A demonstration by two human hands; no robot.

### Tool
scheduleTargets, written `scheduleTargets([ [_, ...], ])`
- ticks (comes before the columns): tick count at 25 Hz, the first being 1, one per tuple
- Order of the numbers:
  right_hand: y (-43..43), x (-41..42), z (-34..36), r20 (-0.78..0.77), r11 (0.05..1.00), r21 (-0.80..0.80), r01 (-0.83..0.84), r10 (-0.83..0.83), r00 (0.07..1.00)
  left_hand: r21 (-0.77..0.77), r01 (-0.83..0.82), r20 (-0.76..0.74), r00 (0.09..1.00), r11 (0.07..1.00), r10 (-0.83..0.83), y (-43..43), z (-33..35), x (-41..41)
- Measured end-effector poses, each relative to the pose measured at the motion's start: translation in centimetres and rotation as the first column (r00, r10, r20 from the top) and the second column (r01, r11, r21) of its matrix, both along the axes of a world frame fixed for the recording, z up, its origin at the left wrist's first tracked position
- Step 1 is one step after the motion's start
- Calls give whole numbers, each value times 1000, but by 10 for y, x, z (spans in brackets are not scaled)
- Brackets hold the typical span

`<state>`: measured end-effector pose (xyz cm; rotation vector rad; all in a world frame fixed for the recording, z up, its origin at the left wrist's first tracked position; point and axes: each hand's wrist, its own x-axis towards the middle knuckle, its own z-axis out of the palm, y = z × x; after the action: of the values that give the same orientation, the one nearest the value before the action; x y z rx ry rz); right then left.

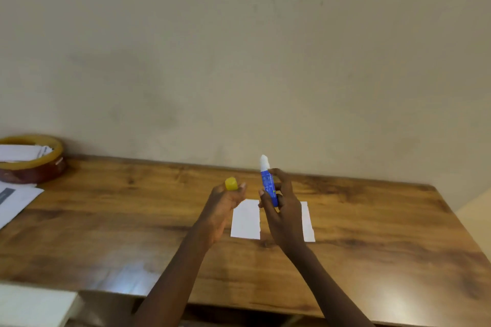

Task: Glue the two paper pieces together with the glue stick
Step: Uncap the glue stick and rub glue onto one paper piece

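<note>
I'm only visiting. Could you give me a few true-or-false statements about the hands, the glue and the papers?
1. The glue stick is uncapped. True.
2. The right hand holds the cap. False: the left hand holds the cap, and the right hand grips the glue stick.
3. Both papers lie flat on the table. True.
4. The glue is touching a paper. False: the glue stick is held above the papers with its white tip pointing up.
</note>
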<state>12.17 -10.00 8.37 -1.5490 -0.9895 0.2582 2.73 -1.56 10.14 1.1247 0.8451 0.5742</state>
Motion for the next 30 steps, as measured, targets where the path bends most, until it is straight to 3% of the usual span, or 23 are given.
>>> scheduleTargets([
  [3, 14, -6, -50, 64, 986, -149, 76, -67, 996, 234, 9, -390, 917, 972, 86, 1, -58, -5],
  [6, 30, -13, -85, 107, 947, -273, 166, -142, 984, 519, 256, -633, 757, 815, 165, 3, -106, -15],
  [8, 40, -16, -103, 102, 924, -363, 122, -91, 991, 574, 308, -640, 747, 759, 181, 2, -128, -20],
  [12, 43, -1, -124, 129, 867, -498, -8, 83, 988, 635, 162, -523, 810, 756, 266, -4, -146, -22],
  [18, 46, 44, -114, 37, 715, -618, -328, 443, 896, 745, 383, -564, 799, 546, 209, -6, -164, -24],
  [20, 52, 47, -108, 109, 779, -550, -300, 423, 900, 744, 389, -574, 788, 543, 221, -5, -166, -23],
  [22, 57, 39, -104, 98, 935, -319, -155, 195, 976, 752, 379, -572, 782, 539, 247, -3, -168, -22],
  [24, 64, 28, -102, -196, 999, -31, 23, -29, 980, 753, 375, -572, 779, 541, 256, -2, -172, -22],
  [26, 72, 20, -104, -516, 988, 111, 108, -36, 856, 752, 380, -575, 777, 539, 254, -2, -172, -21],
  [28, 77, 17, -112, -637, 996, 69, 63, -5, 771, 749, 395, -584, 772, 532, 250, -2, -173, -21],
  [30, 79, 14, -119, -575, 996, -81, 36, -76, 815, 756, 390, -577, 777, 526, 253, -2, -172, -21],
])
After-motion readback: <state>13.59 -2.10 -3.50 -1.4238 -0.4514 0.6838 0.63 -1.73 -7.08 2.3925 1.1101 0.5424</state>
